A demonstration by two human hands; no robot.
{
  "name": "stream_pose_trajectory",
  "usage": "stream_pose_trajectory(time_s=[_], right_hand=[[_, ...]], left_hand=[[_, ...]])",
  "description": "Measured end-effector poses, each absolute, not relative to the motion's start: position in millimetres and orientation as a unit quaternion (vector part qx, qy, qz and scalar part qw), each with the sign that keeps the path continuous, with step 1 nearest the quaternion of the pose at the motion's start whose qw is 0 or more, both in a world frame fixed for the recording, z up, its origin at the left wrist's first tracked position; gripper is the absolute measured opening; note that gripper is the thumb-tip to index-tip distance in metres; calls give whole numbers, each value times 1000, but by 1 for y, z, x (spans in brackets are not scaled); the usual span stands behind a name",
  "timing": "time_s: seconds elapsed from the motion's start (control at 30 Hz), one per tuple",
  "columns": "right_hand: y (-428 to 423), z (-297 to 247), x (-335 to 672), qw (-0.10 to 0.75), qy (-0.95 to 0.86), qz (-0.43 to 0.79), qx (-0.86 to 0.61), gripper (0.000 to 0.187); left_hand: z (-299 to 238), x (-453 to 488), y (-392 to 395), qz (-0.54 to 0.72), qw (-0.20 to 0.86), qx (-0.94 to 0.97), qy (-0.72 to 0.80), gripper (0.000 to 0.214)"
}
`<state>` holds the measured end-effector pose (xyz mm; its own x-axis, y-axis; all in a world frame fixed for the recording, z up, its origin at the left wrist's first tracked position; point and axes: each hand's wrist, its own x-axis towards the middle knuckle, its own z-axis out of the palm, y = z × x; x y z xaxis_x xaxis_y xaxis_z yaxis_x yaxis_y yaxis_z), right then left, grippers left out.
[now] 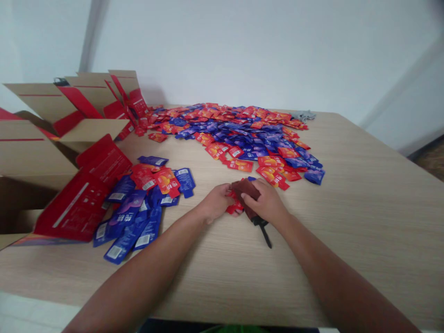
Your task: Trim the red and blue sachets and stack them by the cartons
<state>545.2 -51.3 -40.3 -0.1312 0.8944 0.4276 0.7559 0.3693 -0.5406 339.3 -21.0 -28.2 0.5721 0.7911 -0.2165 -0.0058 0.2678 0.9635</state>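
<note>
Near the middle of the table my left hand (219, 203) is closed, with its fingers around a small red packet (234, 204). Close beside it, my right hand (268, 200) grips a dark brown handheld object (245, 190) with a black end and a thin black piece sticking out toward me; its exact kind cannot be made out. The brown object lies over the red packet, and the fingers hide part of both. A bit of blue packet shows behind the right hand.
A big heap of red and blue packets (239, 132) spreads across the back of the table. More packets (138, 212) are piled at left, beside open red cardboard boxes (83, 199). Grey scraps (303, 115) lie at the far edge, before a pale wall.
</note>
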Motion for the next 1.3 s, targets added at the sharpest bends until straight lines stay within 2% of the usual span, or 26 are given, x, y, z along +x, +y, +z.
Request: stream_pose_trajectory(time_s=[0.17, 0.57, 0.77, 1.0, 1.3], right_hand=[[-58, -38, 539, 340, -782, 114, -509, 16], [-40, -50, 559, 374, -655, 40, -656, 24], [-46, -45, 553, 369, -690, 56, -620, 20], [-62, -37, 539, 322, -781, 109, -524, 19], [-57, -41, 542, 340, -739, 101, -573, 24]], left_hand=[[-27, 339, -22, 291, 690, 550, 370, 37], [-30, 339, -20, 279, 701, 522, 398, 37], [-28, 339, -21, 282, 703, 518, 399, 36], [-28, 339, -21, 289, 701, 532, 377, 39], [-24, 339, -23, 280, 712, 530, 367, 39]])
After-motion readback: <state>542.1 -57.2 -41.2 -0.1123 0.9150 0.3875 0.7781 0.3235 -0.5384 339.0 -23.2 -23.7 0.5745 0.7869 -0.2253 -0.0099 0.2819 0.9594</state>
